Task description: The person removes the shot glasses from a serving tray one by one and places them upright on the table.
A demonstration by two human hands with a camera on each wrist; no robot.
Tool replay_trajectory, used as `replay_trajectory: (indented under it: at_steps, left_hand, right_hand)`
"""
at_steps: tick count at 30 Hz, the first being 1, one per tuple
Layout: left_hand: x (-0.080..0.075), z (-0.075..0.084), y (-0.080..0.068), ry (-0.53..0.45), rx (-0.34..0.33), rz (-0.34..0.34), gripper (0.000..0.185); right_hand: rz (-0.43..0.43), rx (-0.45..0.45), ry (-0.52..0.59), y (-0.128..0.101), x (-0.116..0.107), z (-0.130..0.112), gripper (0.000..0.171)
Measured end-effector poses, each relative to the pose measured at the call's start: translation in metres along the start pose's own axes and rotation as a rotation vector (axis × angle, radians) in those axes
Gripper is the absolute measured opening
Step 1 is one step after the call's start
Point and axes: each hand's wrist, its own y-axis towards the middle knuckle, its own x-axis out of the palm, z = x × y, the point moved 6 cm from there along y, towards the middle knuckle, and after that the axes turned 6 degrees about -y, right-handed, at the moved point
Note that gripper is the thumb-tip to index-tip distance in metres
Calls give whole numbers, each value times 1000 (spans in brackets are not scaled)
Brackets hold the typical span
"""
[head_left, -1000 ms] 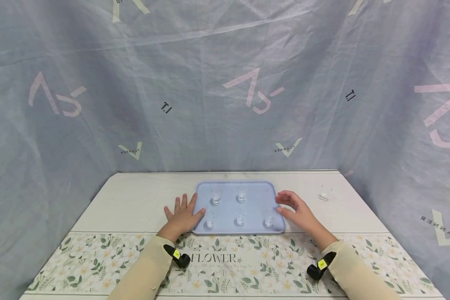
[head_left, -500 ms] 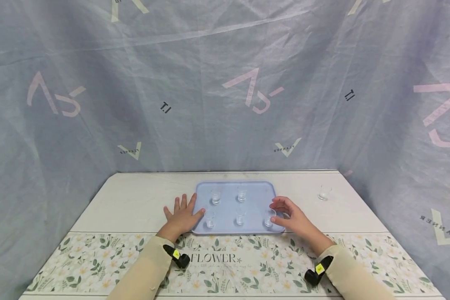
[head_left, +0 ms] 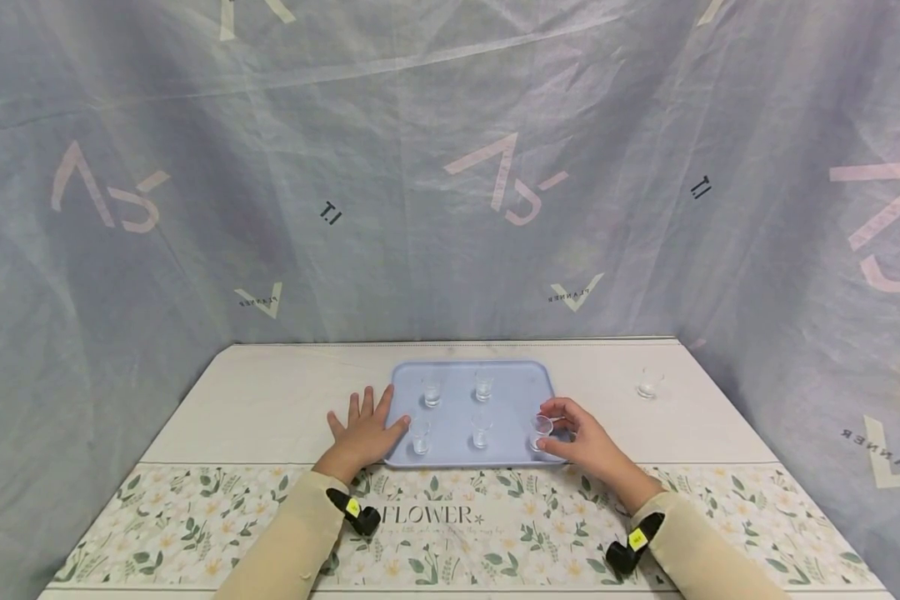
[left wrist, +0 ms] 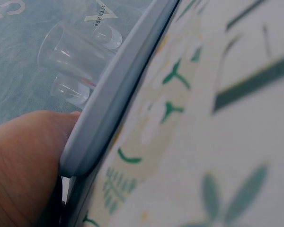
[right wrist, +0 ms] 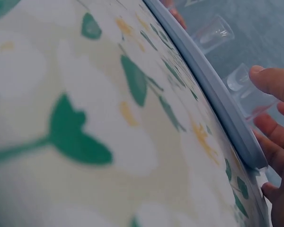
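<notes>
On a light blue tray (head_left: 450,458) stand several small clear glasses, two in the back row (head_left: 483,387) and three along the front. At the front right corner my right hand (head_left: 581,435) pinches one small glass (head_left: 540,428), thumb in front and curled fingers behind. The right wrist view shows the thumb at this glass (right wrist: 255,100) above the tray rim. My left hand (head_left: 363,433) lies spread at the tray's left edge, fingers straight on the table and thumb over the rim. In the left wrist view its thumb (left wrist: 42,137) is beside the tray edge.
Another clear glass (head_left: 648,385) stands on the white table (head_left: 270,408) to the right of the tray. A flower-printed strip (head_left: 450,542) runs along the table's front. Grey cloth curtains (head_left: 405,192) enclose the back and sides.
My right hand has moved left and slightly forward from the tray's right edge, and its thumb and fingers have closed on the front right glass. The left hand has stayed in place.
</notes>
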Motion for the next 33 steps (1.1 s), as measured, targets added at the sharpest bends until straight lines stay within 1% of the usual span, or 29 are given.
replay_trajectory:
  at_steps: [3,6,13,14,17,23,25,28,33]
  left_hand:
    - [0,0,1,1,6,3,85]
    - [0,1,0,0,9,3,84]
    - [-1,0,1,1,10,5,83]
    - [0,0,1,3,8,4,83]
    - [0,1,0,4,2,0,83]
    - [1,1,-2,4,0,8,83]
    - [1,1,-3,14,-4,5,84]
    - [-1,3,-5,22,-5,6,84]
    - [-5,9,-10,14,6,20,83]
  right_hand:
    - [13,33,-23,0,0,3,50]
    - [27,54,-21,0,0,6,44]
    - [19,34,-5,-6,-5,-38,31]
    - [17,29,-7,-6,-5,-38,31]
    - [25,9,-16,-7,-4,-34,30]
    - [68,-3,-54,-3,1,-4,33]
    - [83,-10,-58,-2,0,1,34]
    - [109,-42,-38,1,-6,1,34]
    - [188,-91,3,5,-23,-14,33]
